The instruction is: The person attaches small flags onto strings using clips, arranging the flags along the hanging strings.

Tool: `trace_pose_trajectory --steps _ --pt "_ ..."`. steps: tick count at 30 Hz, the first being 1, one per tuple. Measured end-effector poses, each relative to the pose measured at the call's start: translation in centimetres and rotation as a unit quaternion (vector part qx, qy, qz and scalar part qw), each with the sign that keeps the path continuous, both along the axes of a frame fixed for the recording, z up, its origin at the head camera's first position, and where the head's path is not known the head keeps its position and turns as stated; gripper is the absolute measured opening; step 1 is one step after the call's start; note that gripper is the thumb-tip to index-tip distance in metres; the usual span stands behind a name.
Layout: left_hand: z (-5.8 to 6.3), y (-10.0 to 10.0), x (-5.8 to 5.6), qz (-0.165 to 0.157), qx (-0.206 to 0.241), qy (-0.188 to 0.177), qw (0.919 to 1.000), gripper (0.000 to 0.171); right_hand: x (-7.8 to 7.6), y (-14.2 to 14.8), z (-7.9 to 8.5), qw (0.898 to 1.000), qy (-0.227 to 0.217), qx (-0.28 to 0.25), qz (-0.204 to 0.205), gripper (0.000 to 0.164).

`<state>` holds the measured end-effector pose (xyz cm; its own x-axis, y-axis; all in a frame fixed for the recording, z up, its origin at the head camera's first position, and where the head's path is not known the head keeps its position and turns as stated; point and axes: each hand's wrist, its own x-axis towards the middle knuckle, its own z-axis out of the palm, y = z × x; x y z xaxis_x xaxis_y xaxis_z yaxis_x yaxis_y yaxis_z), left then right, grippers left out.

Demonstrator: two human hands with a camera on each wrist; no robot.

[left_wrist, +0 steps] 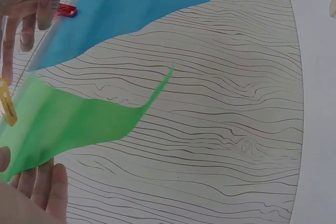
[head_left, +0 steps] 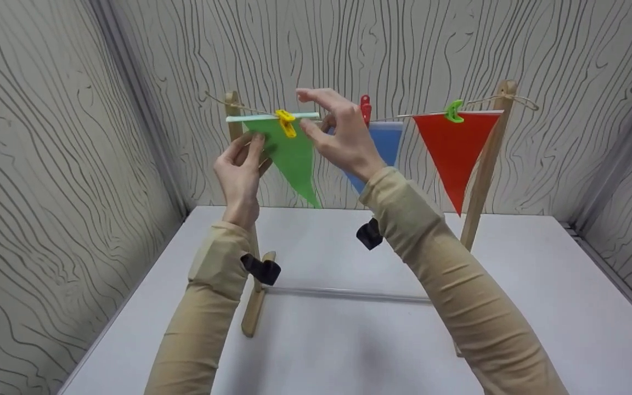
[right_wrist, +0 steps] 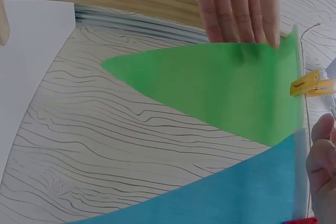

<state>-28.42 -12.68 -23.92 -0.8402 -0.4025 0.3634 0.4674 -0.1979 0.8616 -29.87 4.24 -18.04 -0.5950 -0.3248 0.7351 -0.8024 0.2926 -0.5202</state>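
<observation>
A green pennant (head_left: 297, 162) hangs at the left end of a string, with a yellow clip (head_left: 286, 123) on its white top edge. My left hand (head_left: 242, 173) pinches the pennant's left side near the top, thumb in front and fingers behind. To the right of the clip, my right hand (head_left: 343, 131) is raised with thumb and fingers spread apart, near the pennant's upper right corner. Nothing shows between those fingers. In the right wrist view, the yellow clip (right_wrist: 310, 85) straddles the pennant's top edge at the string (right_wrist: 308, 145).
A blue pennant (head_left: 387, 142) under a red clip (head_left: 365, 108) hangs partly behind my right hand. Farther right is a red pennant (head_left: 456, 153) with a green clip (head_left: 454, 111). Wooden posts (head_left: 483, 181) hold the string; a clear rod (head_left: 349, 295) runs low across the white table (head_left: 316, 351).
</observation>
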Motion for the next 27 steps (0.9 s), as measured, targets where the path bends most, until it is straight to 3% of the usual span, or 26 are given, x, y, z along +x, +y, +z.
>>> trace_pose_trajectory --steps 7,11,17,22,27 --pt "0.5 0.5 0.0 0.006 -0.009 0.002 0.9999 0.04 0.0 -0.3 -0.2 0.99 0.058 0.129 -0.021 0.06" --pt "0.5 0.7 0.1 0.01 -0.013 -0.004 0.9999 0.037 -0.1 -0.8 -0.3 0.982 0.093 0.155 -0.051 0.054" --pt "0.4 0.6 -0.1 0.013 -0.006 -0.017 0.9998 0.034 -0.2 -1.3 -0.1 0.982 0.132 0.118 -0.066 0.033" --pt "0.1 0.3 -0.1 0.019 -0.014 -0.03 0.9993 0.032 0.0 -1.8 0.4 0.992 0.084 0.064 -0.063 0.035" --pt "0.0 0.2 -0.1 0.02 -0.019 -0.03 0.9992 0.031 0.1 -2.4 1.2 0.996 0.047 0.046 -0.068 0.029"
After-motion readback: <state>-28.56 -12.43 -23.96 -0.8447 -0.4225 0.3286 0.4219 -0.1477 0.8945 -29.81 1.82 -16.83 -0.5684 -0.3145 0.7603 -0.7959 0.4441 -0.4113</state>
